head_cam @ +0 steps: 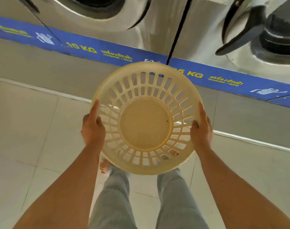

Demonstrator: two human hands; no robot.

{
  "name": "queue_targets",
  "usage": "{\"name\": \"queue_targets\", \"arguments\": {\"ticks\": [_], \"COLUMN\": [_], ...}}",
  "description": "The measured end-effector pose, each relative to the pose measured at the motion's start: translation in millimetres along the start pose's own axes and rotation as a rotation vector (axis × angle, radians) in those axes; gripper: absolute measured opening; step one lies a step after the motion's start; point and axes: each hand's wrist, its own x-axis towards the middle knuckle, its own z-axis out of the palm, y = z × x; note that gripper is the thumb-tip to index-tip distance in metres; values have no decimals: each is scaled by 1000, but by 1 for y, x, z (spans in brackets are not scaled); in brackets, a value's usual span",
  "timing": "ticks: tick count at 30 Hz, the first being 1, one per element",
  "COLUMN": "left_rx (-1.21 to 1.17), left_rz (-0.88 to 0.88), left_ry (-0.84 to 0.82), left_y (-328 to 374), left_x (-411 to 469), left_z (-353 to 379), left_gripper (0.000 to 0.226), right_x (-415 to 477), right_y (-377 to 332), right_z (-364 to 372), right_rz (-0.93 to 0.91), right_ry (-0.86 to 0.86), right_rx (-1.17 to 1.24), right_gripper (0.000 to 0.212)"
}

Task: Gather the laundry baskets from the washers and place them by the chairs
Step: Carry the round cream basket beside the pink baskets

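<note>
both arms outstretched — left hand (pixel 93 128) and right hand (pixel 201 129) clamped, fingers (pixel 94 107) curled

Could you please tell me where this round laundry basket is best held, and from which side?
Grip the basket by its smooth solid rim at opposite sides, as the left hand and right hand do; the slotted wall looks flimsier.
</note>
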Motion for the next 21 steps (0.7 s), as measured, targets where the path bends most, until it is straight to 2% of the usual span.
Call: {"name": "queue_targets", "arguments": {"ticks": [12, 16, 21], "left_rx": [-200, -209, -179], "left_rz": [-288, -321, -416], "left_ry": [178, 264, 388], "left_y": [-183, -239, -304], "left_x": [56, 73, 99], "left_z": [-189, -235, -283], "left_gripper": [57, 57, 57], "right_x": [-115, -143, -164], "right_y": [-211, -278, -365], "right_z": [133, 175, 241], "right_rz": [-290, -347, -502], "right_ry": [-175, -254, -352], "right_rx": [-61, -75, -139], "right_gripper": [74, 73, 73]}}
